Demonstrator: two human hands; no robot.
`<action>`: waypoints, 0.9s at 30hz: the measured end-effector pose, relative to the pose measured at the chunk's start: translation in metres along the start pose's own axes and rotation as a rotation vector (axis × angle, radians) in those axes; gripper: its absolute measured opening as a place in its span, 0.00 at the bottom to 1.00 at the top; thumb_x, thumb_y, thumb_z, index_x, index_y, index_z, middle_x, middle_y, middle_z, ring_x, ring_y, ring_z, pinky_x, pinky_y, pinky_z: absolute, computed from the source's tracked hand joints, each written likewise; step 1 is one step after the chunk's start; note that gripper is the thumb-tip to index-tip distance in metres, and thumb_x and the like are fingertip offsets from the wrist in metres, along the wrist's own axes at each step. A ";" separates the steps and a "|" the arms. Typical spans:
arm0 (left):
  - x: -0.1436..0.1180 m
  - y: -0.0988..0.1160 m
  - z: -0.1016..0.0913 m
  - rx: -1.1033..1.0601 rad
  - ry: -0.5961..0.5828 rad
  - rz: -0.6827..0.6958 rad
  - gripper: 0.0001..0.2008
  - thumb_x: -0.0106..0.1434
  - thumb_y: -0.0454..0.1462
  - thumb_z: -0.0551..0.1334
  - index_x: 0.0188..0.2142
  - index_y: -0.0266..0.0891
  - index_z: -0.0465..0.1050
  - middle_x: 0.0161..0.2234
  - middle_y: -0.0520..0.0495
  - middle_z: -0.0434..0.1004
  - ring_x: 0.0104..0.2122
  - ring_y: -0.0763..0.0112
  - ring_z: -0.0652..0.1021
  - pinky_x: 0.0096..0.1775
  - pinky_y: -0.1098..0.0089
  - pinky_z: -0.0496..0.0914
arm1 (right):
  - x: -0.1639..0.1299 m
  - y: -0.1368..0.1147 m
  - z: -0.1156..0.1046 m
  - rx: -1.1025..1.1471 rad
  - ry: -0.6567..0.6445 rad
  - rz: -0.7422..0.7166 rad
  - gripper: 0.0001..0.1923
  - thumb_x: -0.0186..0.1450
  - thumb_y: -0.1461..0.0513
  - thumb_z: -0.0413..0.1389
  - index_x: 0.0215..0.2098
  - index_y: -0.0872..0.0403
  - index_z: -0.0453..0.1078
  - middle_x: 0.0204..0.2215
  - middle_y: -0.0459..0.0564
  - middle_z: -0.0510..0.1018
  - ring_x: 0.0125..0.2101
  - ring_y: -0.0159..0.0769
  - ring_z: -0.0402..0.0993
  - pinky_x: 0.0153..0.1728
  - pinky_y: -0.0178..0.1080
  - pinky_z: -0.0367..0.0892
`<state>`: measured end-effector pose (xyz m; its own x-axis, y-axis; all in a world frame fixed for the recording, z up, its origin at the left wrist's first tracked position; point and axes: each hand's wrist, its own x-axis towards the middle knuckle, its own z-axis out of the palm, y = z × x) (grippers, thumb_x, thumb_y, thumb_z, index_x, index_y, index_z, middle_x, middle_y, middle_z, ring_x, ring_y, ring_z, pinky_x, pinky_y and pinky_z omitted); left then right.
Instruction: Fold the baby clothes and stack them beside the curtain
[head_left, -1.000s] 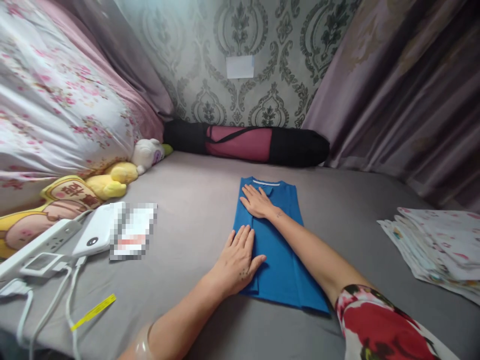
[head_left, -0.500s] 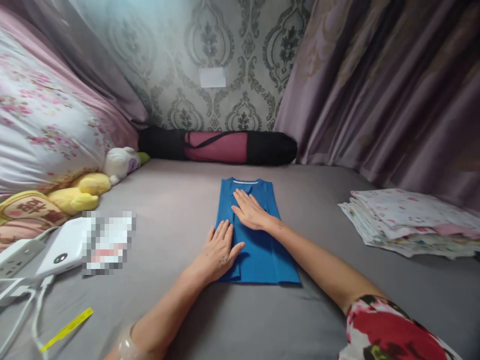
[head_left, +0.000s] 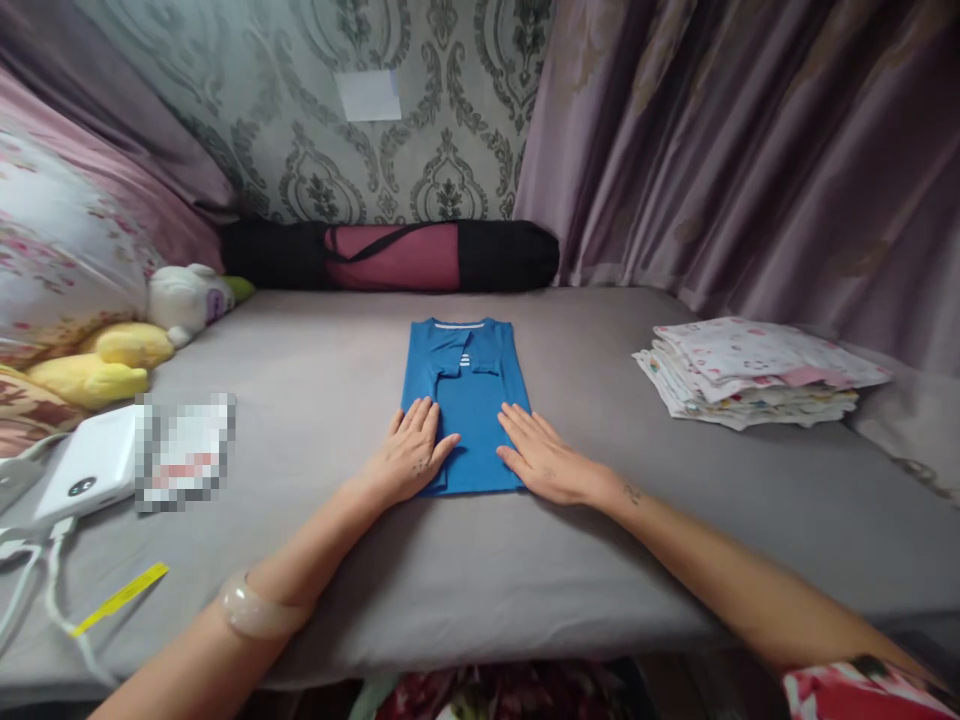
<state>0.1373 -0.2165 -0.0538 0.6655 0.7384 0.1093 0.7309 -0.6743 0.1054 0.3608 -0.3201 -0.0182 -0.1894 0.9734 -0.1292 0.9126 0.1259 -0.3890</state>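
A blue shirt (head_left: 474, 425) lies on the bed with both sides and sleeves folded inward. Its neckline, with a white strip inside, points away from me. My left hand (head_left: 409, 450) rests flat on the lower left side of the shirt, fingers stretched out and thumb apart. On the lower right side, my right hand (head_left: 546, 458) lies flat in the same way, partly covering the edge. Both palms press on the cloth without gripping it. The sleeve ends lie near the upper middle, above my fingertips.
A stack of folded printed cloths (head_left: 757, 370) sits to the right. On the left are a white power bank (head_left: 94, 462) with cables, a yellow strip (head_left: 121, 598) and plush toys (head_left: 187, 300). A long black and maroon bag (head_left: 394, 257) lies along the wall. The bed's front edge shows below.
My right hand has moved from the shirt's upper middle down to its lower right side. The left hand stays at the lower left. The camera view has shifted.
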 end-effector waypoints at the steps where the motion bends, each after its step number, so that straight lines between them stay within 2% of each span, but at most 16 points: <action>1: -0.003 0.002 -0.003 0.008 -0.009 0.002 0.35 0.70 0.52 0.40 0.64 0.27 0.55 0.65 0.31 0.54 0.66 0.53 0.55 0.63 0.51 0.52 | -0.010 -0.004 0.000 0.003 -0.007 -0.026 0.37 0.72 0.47 0.33 0.69 0.62 0.44 0.69 0.57 0.41 0.68 0.41 0.33 0.67 0.50 0.37; 7: -0.041 0.015 -0.022 0.014 -0.057 0.131 0.36 0.69 0.55 0.40 0.63 0.28 0.57 0.65 0.32 0.56 0.65 0.53 0.56 0.63 0.51 0.53 | -0.052 -0.019 0.002 -0.041 0.004 -0.140 0.33 0.72 0.50 0.39 0.68 0.62 0.49 0.68 0.59 0.47 0.67 0.44 0.41 0.66 0.51 0.44; 13: -0.073 0.012 -0.036 -0.009 -0.012 0.241 0.32 0.69 0.52 0.47 0.62 0.31 0.59 0.63 0.33 0.60 0.62 0.53 0.64 0.59 0.54 0.62 | -0.069 -0.011 0.006 -0.113 0.179 -0.227 0.25 0.72 0.59 0.44 0.64 0.59 0.59 0.63 0.58 0.62 0.64 0.43 0.56 0.63 0.48 0.56; 16: -0.076 0.004 -0.043 -0.038 0.008 0.263 0.25 0.71 0.47 0.47 0.60 0.35 0.63 0.60 0.35 0.65 0.56 0.57 0.70 0.55 0.58 0.68 | -0.069 -0.005 0.005 -0.115 0.261 -0.267 0.20 0.71 0.61 0.46 0.60 0.56 0.65 0.58 0.56 0.70 0.59 0.41 0.64 0.59 0.47 0.62; 20: -0.068 0.000 -0.050 -0.086 -0.027 0.316 0.20 0.72 0.43 0.46 0.56 0.41 0.67 0.52 0.42 0.73 0.51 0.62 0.74 0.52 0.62 0.71 | -0.061 -0.003 -0.002 -0.140 0.270 -0.311 0.15 0.70 0.64 0.49 0.53 0.52 0.70 0.51 0.54 0.75 0.50 0.41 0.71 0.51 0.46 0.69; 24: -0.062 0.001 -0.056 -0.056 -0.116 0.359 0.18 0.71 0.36 0.47 0.56 0.39 0.67 0.50 0.41 0.75 0.49 0.61 0.75 0.50 0.62 0.72 | -0.055 -0.004 -0.005 -0.179 0.246 -0.354 0.14 0.70 0.66 0.47 0.49 0.53 0.71 0.47 0.54 0.76 0.46 0.40 0.72 0.47 0.44 0.70; 27: -0.060 0.001 -0.061 -0.034 -0.163 0.388 0.23 0.64 0.29 0.49 0.58 0.39 0.65 0.51 0.40 0.73 0.50 0.61 0.74 0.50 0.63 0.71 | -0.056 -0.003 -0.005 -0.182 0.229 -0.362 0.16 0.70 0.67 0.45 0.51 0.53 0.70 0.49 0.55 0.75 0.48 0.41 0.71 0.47 0.44 0.70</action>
<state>0.0889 -0.2625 0.0006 0.9074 0.4201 -0.0104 0.4182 -0.9004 0.1199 0.3704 -0.3740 -0.0057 -0.4415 0.8750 0.1984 0.8551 0.4773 -0.2024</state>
